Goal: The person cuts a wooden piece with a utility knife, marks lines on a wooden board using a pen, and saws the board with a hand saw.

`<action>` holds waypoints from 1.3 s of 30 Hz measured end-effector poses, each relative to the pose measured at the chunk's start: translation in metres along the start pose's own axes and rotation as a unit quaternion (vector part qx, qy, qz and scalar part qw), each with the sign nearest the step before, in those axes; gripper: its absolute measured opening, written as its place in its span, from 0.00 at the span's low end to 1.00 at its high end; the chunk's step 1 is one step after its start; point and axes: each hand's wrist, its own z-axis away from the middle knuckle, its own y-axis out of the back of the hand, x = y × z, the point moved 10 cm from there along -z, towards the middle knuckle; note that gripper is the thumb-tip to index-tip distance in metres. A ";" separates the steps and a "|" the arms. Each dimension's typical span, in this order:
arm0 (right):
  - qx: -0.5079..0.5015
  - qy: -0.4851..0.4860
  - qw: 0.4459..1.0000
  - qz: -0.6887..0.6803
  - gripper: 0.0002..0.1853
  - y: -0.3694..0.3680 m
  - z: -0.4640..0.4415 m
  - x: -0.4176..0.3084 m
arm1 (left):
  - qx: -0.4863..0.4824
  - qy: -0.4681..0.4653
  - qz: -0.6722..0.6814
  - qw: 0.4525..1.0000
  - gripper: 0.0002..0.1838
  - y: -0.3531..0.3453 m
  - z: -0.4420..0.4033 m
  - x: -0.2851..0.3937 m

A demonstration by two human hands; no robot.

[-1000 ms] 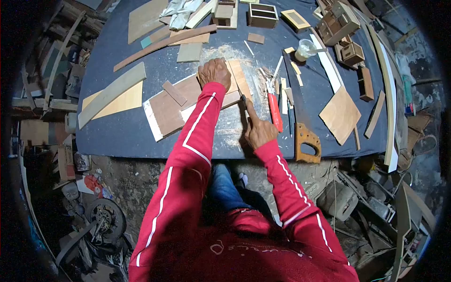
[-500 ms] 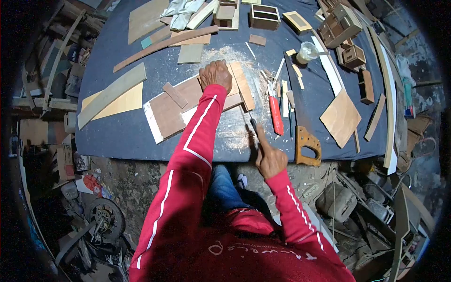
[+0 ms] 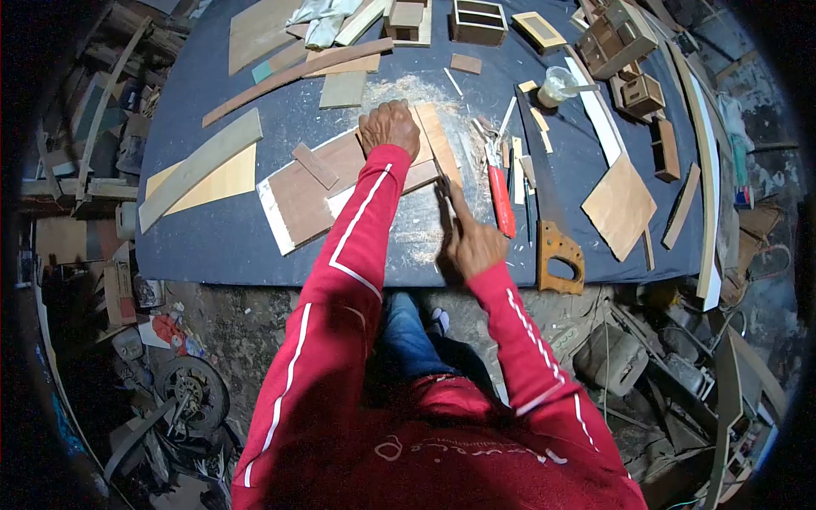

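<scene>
Far L: a smooth grey plank (image 3: 204, 168), long & flat, lies diag. across a pale yellow board (image 3: 223, 183). Behind, a curved brown strip (image 3: 297, 79). Nr centre: a flat brown board (image 3: 297, 208), rectang., whitish at its L end, w/ a small brown slat (image 3: 315, 166) on top; just R of it, an orange-tan wood strip (image 3: 438, 140) w/ visible grain. Then red-handled pliers (image 3: 500, 197), a handsaw w/ wooden grip (image 3: 561, 259), a clear plastic cup (image 3: 556, 87), a diamond-set plywood sq. (image 3: 620, 206) & small boxy wooden cabinets (image 3: 616, 47) twd the far R corner.

Table (image 3: 191, 255) has a dark blue cover, dusted w/ pale shavings mid-surface. Room: rough, stained floor (image 3: 263, 331); a spoked wheel (image 3: 191, 395) below the near L corner, scrap & containers past the near R.

L hand (image 3: 389, 132): knuckles up, fingers bent over the brown board's R part, mid-table; fingertips hidden, so can't tell if it grips or just presses. R hand (image 3: 476, 246), nr the table's near edge: clenched round a slim dark tool (image 3: 444, 189), index finger stretched along it, the tool's far end by the brown board's R end & the orange-tan wood strip.
</scene>
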 end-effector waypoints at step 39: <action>-0.012 0.017 0.999 0.026 0.36 0.013 0.005 0.004 | -0.003 0.011 -0.001 1.000 0.14 -0.002 -0.005 -0.005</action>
